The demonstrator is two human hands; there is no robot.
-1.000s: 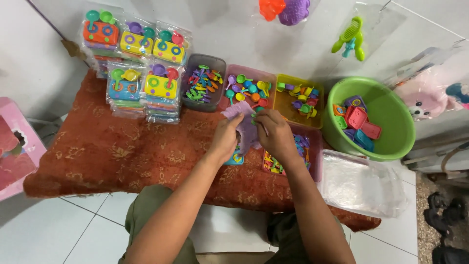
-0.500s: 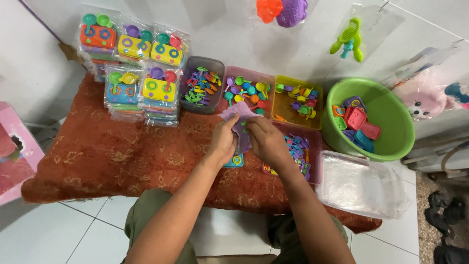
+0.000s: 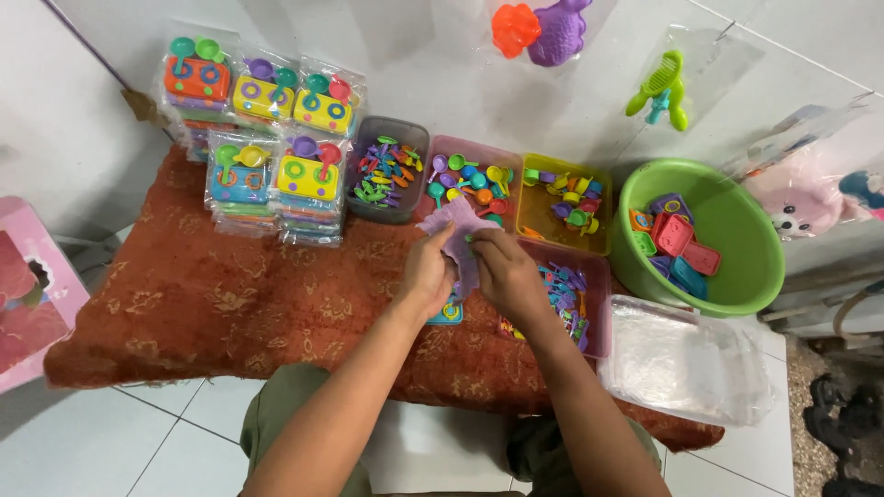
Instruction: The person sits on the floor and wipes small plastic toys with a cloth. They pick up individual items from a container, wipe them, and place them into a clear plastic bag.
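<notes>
The person is holding a small clear plastic bag with a purple tint (image 3: pixel 458 230) above the middle of the desk (image 3: pixel 184 304), which is covered by a red patterned cloth. The left hand (image 3: pixel 425 276) is gripping the bag's left side with its fingers closed on the film, and the right hand (image 3: pixel 502 267) is pinching the right side near the opening, fingers clamped on the bag as well. The bag is looking thin, light and floppy, likely slippery and quick to crumple, so the edges of the mouth seem the best place to hold it, one side in each hand. Just behind the hands, a grey tub (image 3: pixel 387 170) is holding small mixed-colour toy utensils, a pink tub (image 3: pixel 470 175) is holding little toy spoons and pans, and a yellow tub (image 3: pixel 564 198) is holding tiny cups and pots. A second pink tub (image 3: pixel 589 304), partly hidden by the right hand, is holding blue and purple toy pieces. A green basin (image 3: pixel 709 239) to the right is containing larger red, purple and blue toy parts. Stacks of packed toy stove sets (image 3: pixel 267 138) are standing at the far left of the desk, and a pile of empty clear bags (image 3: pixel 681 359) is lying at the right edge.
</notes>
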